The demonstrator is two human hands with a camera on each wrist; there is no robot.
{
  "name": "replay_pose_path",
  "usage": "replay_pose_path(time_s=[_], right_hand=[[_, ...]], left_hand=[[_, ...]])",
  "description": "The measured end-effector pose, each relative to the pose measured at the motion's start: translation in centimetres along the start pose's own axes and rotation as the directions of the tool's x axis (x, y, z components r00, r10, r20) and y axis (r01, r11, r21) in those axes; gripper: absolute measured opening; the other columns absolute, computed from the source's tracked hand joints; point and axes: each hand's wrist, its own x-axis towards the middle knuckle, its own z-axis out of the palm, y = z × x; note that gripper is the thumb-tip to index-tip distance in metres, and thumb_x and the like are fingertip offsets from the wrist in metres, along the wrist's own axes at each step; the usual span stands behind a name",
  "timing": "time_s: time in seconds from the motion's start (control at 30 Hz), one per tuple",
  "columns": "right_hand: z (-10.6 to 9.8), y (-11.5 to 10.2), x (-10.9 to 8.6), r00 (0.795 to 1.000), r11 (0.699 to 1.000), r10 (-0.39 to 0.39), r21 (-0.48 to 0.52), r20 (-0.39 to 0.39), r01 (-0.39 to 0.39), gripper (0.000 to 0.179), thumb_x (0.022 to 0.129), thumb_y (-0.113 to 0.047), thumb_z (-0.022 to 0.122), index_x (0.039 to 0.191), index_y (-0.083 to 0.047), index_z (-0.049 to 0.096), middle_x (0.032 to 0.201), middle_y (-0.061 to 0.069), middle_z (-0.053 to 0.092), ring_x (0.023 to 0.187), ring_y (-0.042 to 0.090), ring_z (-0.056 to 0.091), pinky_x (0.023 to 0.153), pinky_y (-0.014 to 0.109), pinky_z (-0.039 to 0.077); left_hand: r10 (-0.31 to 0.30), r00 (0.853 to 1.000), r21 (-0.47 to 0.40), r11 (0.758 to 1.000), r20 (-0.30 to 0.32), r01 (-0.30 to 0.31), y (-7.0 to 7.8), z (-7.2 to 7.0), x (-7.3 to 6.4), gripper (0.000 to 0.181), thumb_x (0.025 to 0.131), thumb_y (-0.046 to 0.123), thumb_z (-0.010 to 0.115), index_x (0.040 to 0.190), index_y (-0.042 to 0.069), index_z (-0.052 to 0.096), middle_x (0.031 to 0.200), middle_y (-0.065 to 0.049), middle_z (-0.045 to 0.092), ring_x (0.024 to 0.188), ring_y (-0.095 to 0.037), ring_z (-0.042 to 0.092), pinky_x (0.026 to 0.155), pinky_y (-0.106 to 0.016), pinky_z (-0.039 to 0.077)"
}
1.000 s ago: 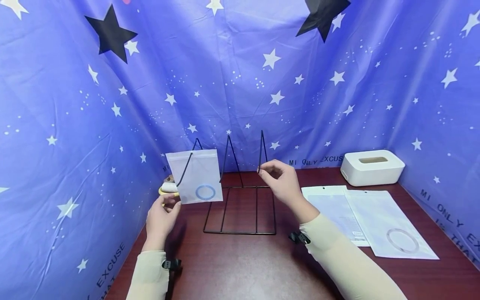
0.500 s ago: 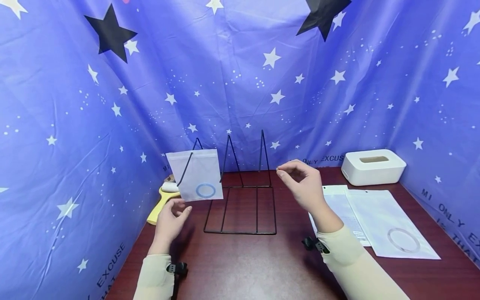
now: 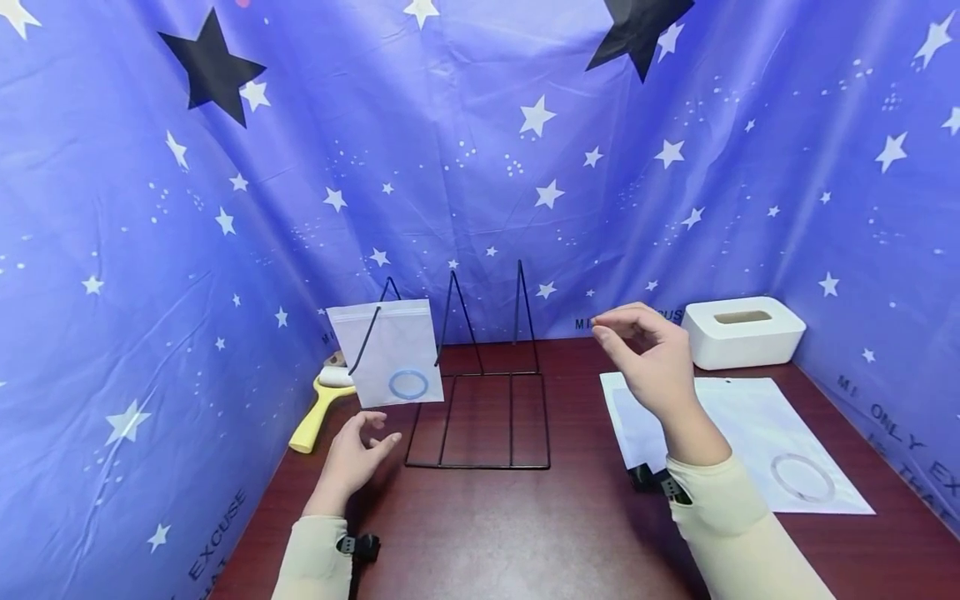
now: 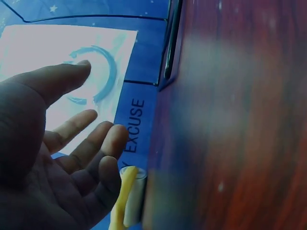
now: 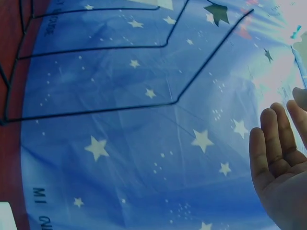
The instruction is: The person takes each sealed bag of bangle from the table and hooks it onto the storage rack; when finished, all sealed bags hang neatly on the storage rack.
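Note:
A black wire rack (image 3: 476, 467) with three upright bent prongs stands on the table. On its left prong hangs a small pale bag (image 3: 390, 350) marked with a blue ring, in front of which the prong's arm slants down. Just below the bag's lower edge, my left hand (image 3: 356, 458) hovers with relaxed, spread fingers and holds nothing. My right hand (image 3: 652, 367) is in the air right of the rack, over the flat bags; its fingers are loosely bent with nothing between them. The right wrist view shows those fingers apart from the rack's bare prong (image 5: 96, 111).
Two larger pale bags overlap on the right, the front one (image 3: 750, 417) with a grey ring, the other (image 3: 626, 417) partly behind my right arm. A white tissue box (image 3: 738, 346) stands back right. A lint roller (image 3: 318, 417) with a yellow handle lies left.
My right hand has let go of the rack's right prong and moved right. My left hand has drawn down and slightly right from the bag's lower corner, uncovering the lint roller's handle.

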Motion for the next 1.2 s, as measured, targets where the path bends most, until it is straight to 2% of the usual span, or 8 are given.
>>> replay_pose_path(time_s=[0.13, 0.27, 0.47, 0.57, 0.77, 0.87, 1.1, 1.2], right_hand=[[-1.1, 0.0, 0.5, 1.000, 1.000, -0.005, -0.009, -0.030, 0.005, 0.014, 0.087, 0.020, 0.071, 0.100, 0.015, 0.073, 0.094, 0.013, 0.073, 0.078, 0.008, 0.067, 0.065, 0.018, 0.050], [-2.5, 0.6, 0.8, 0.998, 0.997, 0.009, -0.077, -0.056, -0.013, 0.013, 0.088, 0.015, 0.074, 0.101, 0.010, 0.076, 0.094, 0.004, 0.075, 0.076, 0.008, 0.066, 0.064, 0.017, 0.051], [-4.1, 1.7, 1.1, 0.999, 0.983, 0.025, -0.181, -0.045, -0.033, 0.018, 0.088, 0.012, 0.076, 0.106, 0.010, 0.076, 0.096, 0.010, 0.073, 0.080, 0.007, 0.069, 0.072, 0.017, 0.052], [-5.0, 2.5, 1.2, 0.997, 0.969, 0.073, -0.235, -0.030, -0.078, 0.020, 0.088, 0.011, 0.076, 0.108, 0.011, 0.074, 0.097, 0.011, 0.071, 0.081, 0.006, 0.068, 0.072, 0.016, 0.050], [-7.1, 3.9, 1.1, 0.978, 0.926, 0.196, -0.315, -0.070, -0.208, 0.024, 0.092, -0.003, 0.079, 0.115, 0.005, 0.075, 0.096, -0.011, 0.073, 0.087, 0.002, 0.067, 0.077, 0.013, 0.050], [-8.0, 4.7, 1.0, 0.968, 0.913, 0.231, -0.322, -0.099, -0.251, 0.026, 0.094, -0.007, 0.079, 0.118, 0.003, 0.075, 0.094, -0.015, 0.073, 0.088, 0.003, 0.067, 0.080, 0.013, 0.051], [-8.2, 5.7, 1.1, 0.950, 0.907, 0.300, -0.282, -0.085, -0.311, 0.029, 0.097, -0.008, 0.076, 0.120, 0.009, 0.071, 0.098, -0.013, 0.074, 0.090, 0.001, 0.067, 0.079, 0.013, 0.051], [-8.2, 6.1, 1.2, 0.940, 0.895, 0.331, -0.290, -0.079, -0.339, 0.031, 0.097, -0.010, 0.075, 0.121, 0.010, 0.070, 0.100, -0.012, 0.074, 0.091, 0.001, 0.066, 0.080, 0.012, 0.050]], left_hand=[[-0.012, 0.999, -0.036, 0.999, 0.052, 0.014, -0.5, 0.4, -0.2, 0.060, 0.085, 0.027, 0.089, 0.135, 0.006, 0.063, 0.119, -0.012, 0.068, 0.085, -0.016, 0.069, 0.075, -0.036, 0.055], [-0.022, 0.995, -0.070, 0.997, 0.101, 0.029, -0.9, 0.9, -0.3, 0.064, 0.083, 0.027, 0.091, 0.136, 0.005, 0.063, 0.120, -0.012, 0.069, 0.083, -0.017, 0.067, 0.066, -0.033, 0.055], [-0.046, 0.989, -0.073, 0.996, 0.138, 0.056, -1.1, 1.6, -0.3, 0.067, 0.082, 0.030, 0.092, 0.137, 0.006, 0.063, 0.119, -0.010, 0.070, 0.081, -0.016, 0.065, 0.065, -0.033, 0.054], [-0.046, 0.988, -0.054, 0.997, 0.146, 0.054, -1.1, 1.9, -0.3, 0.068, 0.081, 0.031, 0.093, 0.137, 0.008, 0.063, 0.117, -0.007, 0.071, 0.079, -0.015, 0.063, 0.068, -0.032, 0.052], [-0.004, 0.984, -0.018, 1.000, 0.180, 0.008, -0.8, 2.3, -0.4, 0.067, 0.080, 0.030, 0.094, 0.135, 0.006, 0.065, 0.112, -0.005, 0.072, 0.073, -0.014, 0.059, 0.068, -0.032, 0.050], [0.014, 0.981, 0.010, 1.000, 0.191, -0.016, -0.6, 2.3, -0.5, 0.066, 0.079, 0.030, 0.094, 0.134, 0.005, 0.066, 0.108, -0.003, 0.071, 0.072, -0.013, 0.058, 0.069, -0.033, 0.050], [0.032, 0.980, 0.065, 0.997, 0.196, -0.045, -0.3, 2.4, -0.5, 0.064, 0.080, 0.031, 0.094, 0.132, 0.005, 0.068, 0.104, 0.001, 0.069, 0.073, -0.012, 0.058, 0.069, -0.034, 0.050], [0.033, 0.980, 0.076, 0.996, 0.198, -0.049, -0.3, 2.5, -0.5, 0.062, 0.080, 0.031, 0.094, 0.131, 0.006, 0.069, 0.102, 0.003, 0.068, 0.074, -0.011, 0.057, 0.070, -0.033, 0.049]])
